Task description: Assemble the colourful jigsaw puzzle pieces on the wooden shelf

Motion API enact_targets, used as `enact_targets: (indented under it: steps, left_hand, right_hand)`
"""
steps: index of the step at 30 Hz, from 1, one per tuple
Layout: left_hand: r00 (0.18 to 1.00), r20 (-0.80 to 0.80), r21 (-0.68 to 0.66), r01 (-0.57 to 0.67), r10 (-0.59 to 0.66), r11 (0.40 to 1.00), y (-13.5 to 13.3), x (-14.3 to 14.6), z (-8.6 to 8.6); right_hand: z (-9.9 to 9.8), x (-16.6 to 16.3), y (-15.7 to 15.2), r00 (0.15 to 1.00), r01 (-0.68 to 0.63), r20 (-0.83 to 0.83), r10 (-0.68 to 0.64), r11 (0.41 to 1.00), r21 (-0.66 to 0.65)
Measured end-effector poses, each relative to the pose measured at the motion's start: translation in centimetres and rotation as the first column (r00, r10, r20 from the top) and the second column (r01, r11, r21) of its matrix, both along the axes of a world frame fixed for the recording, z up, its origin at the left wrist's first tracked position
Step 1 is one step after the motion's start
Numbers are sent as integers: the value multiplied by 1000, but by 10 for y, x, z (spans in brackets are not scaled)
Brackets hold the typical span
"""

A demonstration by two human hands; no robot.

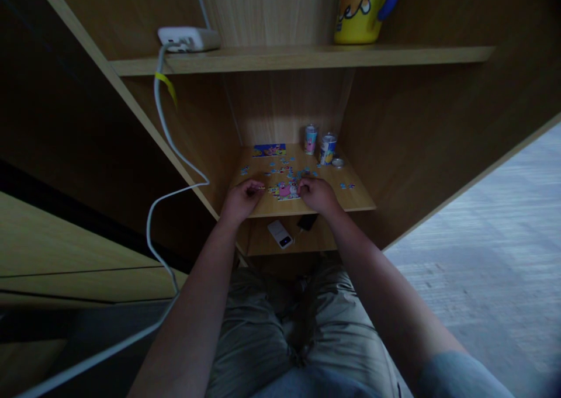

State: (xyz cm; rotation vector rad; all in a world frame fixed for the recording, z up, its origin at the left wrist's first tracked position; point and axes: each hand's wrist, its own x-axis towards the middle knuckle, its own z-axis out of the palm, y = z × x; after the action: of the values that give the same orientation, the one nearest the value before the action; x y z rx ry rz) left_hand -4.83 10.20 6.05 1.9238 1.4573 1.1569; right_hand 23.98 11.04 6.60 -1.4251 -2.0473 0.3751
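Note:
A partly joined jigsaw puzzle [284,191] with pink, yellow and grey figures lies near the front edge of the low shelf. Left of it, my left hand [243,199] is closed, a small puzzle piece [262,187] pinched at its fingertips. My right hand [317,194] rests at the puzzle's right side with its fingers pinched together; whatever is between them is hidden. Loose puzzle pieces [284,169] are scattered behind the joined part, and a few lie to the right. Farther back is a flat picture card [269,150] with a blue background.
Two printed cans [310,139] [327,149] stand at the back right beside a round lid [337,162]. Below lie a white phone [279,234] and a dark device [307,221]. The upper shelf bears a white adapter [188,39], its cable [151,228] hanging left, and a yellow mug [360,12].

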Motion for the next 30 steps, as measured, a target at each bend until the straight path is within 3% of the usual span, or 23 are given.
enact_targets:
  steps: [30]
  left_hand:
    - [999, -50, 11, -20, 20, 1000, -2, 2, 2]
  right_hand:
    - [0, 1, 0, 1000, -2, 15, 1, 1000, 15]
